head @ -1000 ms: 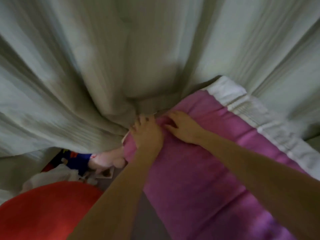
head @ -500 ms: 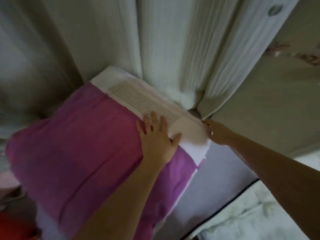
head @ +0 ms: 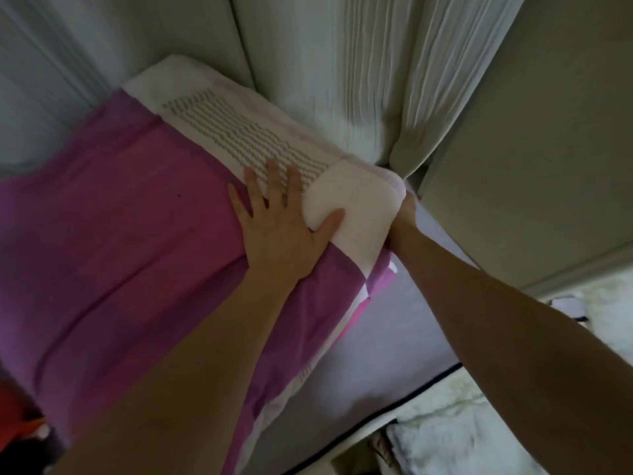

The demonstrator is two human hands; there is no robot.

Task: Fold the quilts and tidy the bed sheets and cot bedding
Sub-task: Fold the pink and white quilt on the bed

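The fingers point(head: 274, 176) of the left hand point(head: 281, 231) lie straight and spread, flat on top of the folded pink-purple quilt with a white, grey-striped border point(head: 113, 234). The fingertips reach onto the striped white band, the thumb points right across the plain white corner, and the palm rests on the purple cloth just behind it. The right hand point(head: 404, 214) is at the quilt's right end, pressed against the side of the white corner; its fingers are hidden behind the padded edge, so whether they are curled or straight cannot be told. Both bare forearms run in from the bottom of the view, the left one over the purple cloth, the right one over a pale grey-lilac sheet point(head: 394, 337) beside the quilt.

The quilt lies as a thick folded block on the left and centre, its white-bordered far edge touching the pale green pleated curtains point(head: 359, 80) that hang behind it. A plain beige panel point(head: 513, 166) stands to the right of the curtains. At lower right, beyond a dark piped edge of the sheet, lies a crumpled whitish-green fabric point(head: 462, 423). A blurred red object point(head: 13, 419) shows at the lower left edge.
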